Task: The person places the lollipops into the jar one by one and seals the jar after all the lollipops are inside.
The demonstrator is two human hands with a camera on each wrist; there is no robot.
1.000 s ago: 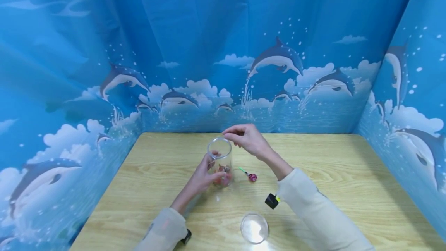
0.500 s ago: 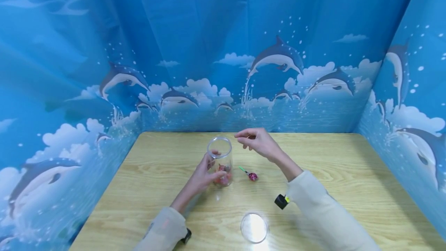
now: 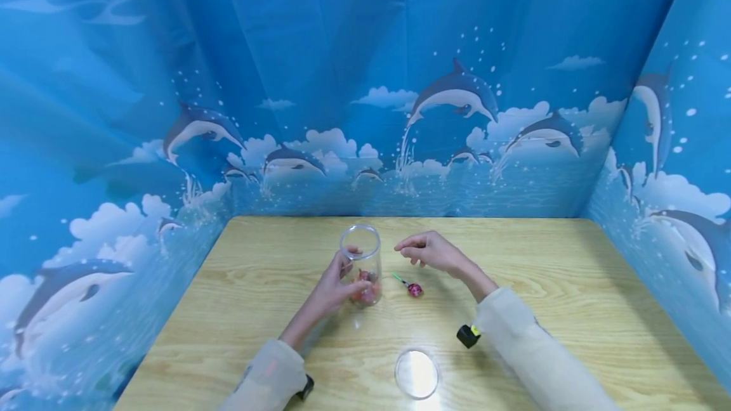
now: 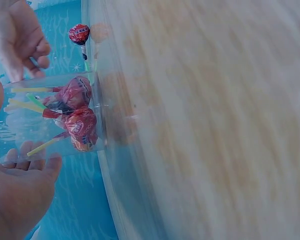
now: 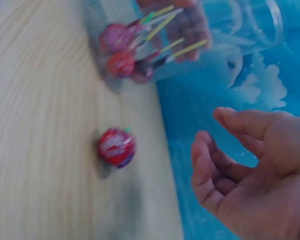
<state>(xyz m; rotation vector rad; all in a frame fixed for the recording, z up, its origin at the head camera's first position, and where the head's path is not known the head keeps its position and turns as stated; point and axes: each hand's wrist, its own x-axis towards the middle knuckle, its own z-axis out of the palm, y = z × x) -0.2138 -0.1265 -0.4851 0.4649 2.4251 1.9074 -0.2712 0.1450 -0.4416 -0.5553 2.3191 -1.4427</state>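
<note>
My left hand (image 3: 330,289) grips a clear, open-topped jar (image 3: 371,264) that stands upright on the table, thumb and fingers around its side. Several lollipops (image 4: 82,127) with red wrappers and mostly yellow sticks lie in the bottom of the jar, heads down. One more lollipop (image 3: 414,290), wrapped in red and purple with a green stick, lies on the table right of the jar. My right hand (image 3: 432,251) hovers above and behind that lollipop, fingers loosely bent; in the right wrist view nothing is between thumb and fingers.
A round clear lid (image 3: 417,374) lies nearer to me on the wooden table (image 3: 240,309), reflecting the light. Blue curtains (image 3: 320,81) printed with dolphins hang behind the table and at both sides.
My right hand has moved from the jar's rim to the right and then down towards the loose lollipop. The left hand and jar have stayed in place.
</note>
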